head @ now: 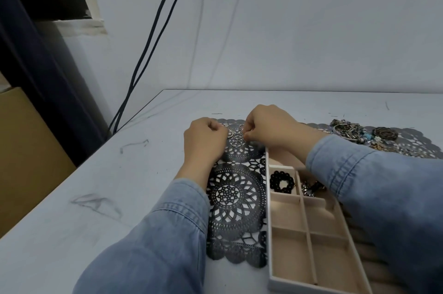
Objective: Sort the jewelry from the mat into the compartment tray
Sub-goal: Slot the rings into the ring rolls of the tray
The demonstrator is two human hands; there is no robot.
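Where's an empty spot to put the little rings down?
The tray's compartments nearer than the black bead bracelet look bare. The white table left of the lace mat is free too. It is crowded at the jewelry pile far right, and around the rings between the left hand and right hand.

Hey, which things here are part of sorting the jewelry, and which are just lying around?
Part of the job: silver rings, lace mat, compartment tray, jewelry pile, black bead bracelet.
Just lying about: black cables, cardboard box.
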